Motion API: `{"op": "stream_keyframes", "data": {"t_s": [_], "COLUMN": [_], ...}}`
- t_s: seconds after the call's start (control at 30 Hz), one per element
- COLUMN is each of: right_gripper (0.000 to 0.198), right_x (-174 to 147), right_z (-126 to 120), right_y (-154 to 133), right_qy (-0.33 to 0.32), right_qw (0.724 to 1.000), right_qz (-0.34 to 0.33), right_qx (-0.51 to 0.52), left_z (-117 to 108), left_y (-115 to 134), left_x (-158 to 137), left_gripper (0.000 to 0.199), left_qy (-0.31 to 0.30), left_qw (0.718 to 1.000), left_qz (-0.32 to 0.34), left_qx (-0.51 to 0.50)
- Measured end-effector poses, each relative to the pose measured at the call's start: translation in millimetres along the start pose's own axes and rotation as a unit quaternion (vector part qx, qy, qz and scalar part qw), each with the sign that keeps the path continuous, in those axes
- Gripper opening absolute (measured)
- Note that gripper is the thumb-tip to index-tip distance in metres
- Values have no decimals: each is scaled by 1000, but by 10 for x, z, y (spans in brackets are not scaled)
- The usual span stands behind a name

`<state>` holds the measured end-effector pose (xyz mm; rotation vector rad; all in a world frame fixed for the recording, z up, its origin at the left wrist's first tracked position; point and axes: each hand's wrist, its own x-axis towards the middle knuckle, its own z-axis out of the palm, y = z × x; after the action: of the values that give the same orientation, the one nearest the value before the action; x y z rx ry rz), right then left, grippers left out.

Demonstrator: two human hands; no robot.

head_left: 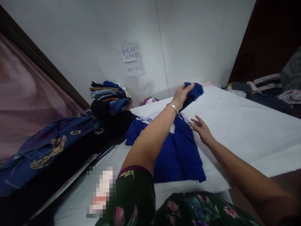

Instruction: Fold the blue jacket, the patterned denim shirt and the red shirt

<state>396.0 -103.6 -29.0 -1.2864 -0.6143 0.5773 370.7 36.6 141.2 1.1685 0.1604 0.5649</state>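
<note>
A blue jacket point(178, 153) with white striped shoulders lies spread on the white table in front of me, one sleeve out to the left. My left hand point(182, 95) reaches across it, wearing a silver bracelet, its fingers closed on the jacket's other sleeve, which is bunched and lifted above the table. My left forearm hides part of the jacket's middle. Beside the jacket's right shoulder, my right hand point(201, 130) has its fingers spread and grips nothing; whether its fingertips touch the cloth I cannot tell.
A stack of folded clothes point(110, 97) stands at the back left. Dark garments and a patterned denim piece point(63, 138) lie along the left side. More clothes point(265, 91) are at the far right. A wall with paper signs point(131, 51) closes off the back.
</note>
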Motion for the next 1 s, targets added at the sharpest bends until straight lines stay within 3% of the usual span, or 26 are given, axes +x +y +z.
{"op": "stream_keyframes", "data": {"t_s": [0.1,0.17,0.27,0.33,0.4,0.47,0.6,0.7,0.87,1.0], "right_gripper": [86,67,45,37,30,26,28,28,25,26], "right_x": [238,329,396,411,415,413,417,436,483,581], "right_z": [-130,-245,-453,-581,-672,-716,-752,-816,-874,-724], "right_y": [-81,-95,-49,-7,15,6,-44,-18,113,30], "right_qy": [-20,-26,28,82,117,125,126,135,152,152], "right_qw": [992,980,950,923,899,888,885,886,921,943], "right_qz": [21,32,61,67,60,52,31,25,34,13], "right_qx": [120,197,305,369,417,439,448,442,358,294], "left_z": [210,115,-300,-620,-864,-996,-1026,-1016,-1074,-1102], "left_y": [-254,-376,-498,-578,-693,-846,-1139,-1242,-1273,-1277], "left_x": [4,-7,-103,-253,-454,-652,-876,-902,-928,-968], "left_gripper": [30,33,30,30,32,34,41,31,18,15], "left_qy": [-146,-159,-32,72,128,146,148,151,173,179], "left_qw": [978,963,932,867,795,767,750,744,736,745], "left_qz": [-29,-33,-27,-78,-159,-198,-232,-232,-232,-241], "left_qx": [145,217,360,486,572,592,601,608,612,596]}}
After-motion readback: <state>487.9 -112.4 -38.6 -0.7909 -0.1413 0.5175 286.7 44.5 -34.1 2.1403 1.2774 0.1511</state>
